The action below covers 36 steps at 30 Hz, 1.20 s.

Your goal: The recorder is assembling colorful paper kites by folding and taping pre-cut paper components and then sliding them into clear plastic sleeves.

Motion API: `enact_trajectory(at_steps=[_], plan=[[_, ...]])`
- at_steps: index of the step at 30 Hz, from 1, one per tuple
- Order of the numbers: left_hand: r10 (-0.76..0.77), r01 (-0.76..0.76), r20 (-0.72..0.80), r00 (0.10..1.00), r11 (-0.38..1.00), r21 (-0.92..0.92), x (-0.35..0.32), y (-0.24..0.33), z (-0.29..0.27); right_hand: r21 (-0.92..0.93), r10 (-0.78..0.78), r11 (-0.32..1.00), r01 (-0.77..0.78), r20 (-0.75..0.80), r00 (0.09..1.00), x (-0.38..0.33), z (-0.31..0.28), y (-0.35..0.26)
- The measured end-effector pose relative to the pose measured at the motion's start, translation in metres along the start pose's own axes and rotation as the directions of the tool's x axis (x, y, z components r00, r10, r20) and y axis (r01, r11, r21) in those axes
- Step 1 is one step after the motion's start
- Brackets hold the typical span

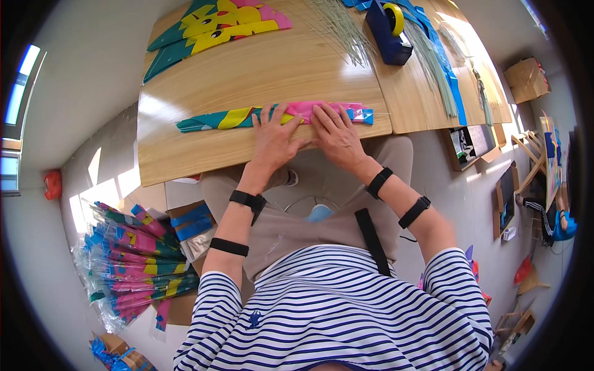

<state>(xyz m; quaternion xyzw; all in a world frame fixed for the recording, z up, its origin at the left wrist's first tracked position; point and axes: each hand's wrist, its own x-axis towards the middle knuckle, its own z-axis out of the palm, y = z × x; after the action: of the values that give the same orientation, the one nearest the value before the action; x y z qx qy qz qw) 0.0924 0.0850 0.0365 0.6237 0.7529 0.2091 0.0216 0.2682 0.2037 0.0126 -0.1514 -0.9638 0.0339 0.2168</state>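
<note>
A long, narrow folded kite [229,119], printed in green, yellow and pink, lies across the near part of the wooden table. My left hand [272,139] rests on its middle, fingers spread over the top and thumb pointing right. Next to it, my right hand [337,136] lies with fingers stretched flat over the pink part, pressing it to the table. A blue strip of tape [360,115] and a thin rod tip show at the right end. Both palms hide part of the bundle.
Unrolled printed kites [216,31] lie at the table's far left. A blue tape dispenser [390,34] stands at the far right, beside thin pale rods [340,31]. Several wrapped kites [139,260] fill a box on the floor to my left. An open carton [473,148] is at right.
</note>
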Motion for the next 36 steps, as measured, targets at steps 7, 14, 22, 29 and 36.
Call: enact_trajectory(at_steps=[7,14,22,29,36], plan=[[-0.019,0.016,0.054,0.998,0.998,0.061,-0.002,-0.003,0.002,0.056,0.113,0.991,-0.118,0.078,0.991,0.015,-0.010,-0.005],[0.012,-0.020,0.039,0.999,0.981,0.194,-0.015,-0.023,0.005,0.058,0.034,0.997,-0.043,0.137,0.990,0.020,0.021,-0.010],[-0.372,0.403,-0.168,0.913,0.889,0.216,-0.056,-0.155,-0.033,0.036,0.045,0.998,-0.053,0.177,0.983,0.022,0.016,-0.017],[-0.273,0.324,-0.206,0.940,0.903,0.282,-0.045,-0.120,-0.060,-0.020,0.039,0.999,-0.036,0.195,0.980,0.023,0.023,-0.006],[0.001,-0.001,-0.039,0.999,1.000,-0.008,-0.028,-0.004,0.020,-0.111,0.049,0.994,-0.021,0.255,0.966,0.031,0.008,-0.018]])
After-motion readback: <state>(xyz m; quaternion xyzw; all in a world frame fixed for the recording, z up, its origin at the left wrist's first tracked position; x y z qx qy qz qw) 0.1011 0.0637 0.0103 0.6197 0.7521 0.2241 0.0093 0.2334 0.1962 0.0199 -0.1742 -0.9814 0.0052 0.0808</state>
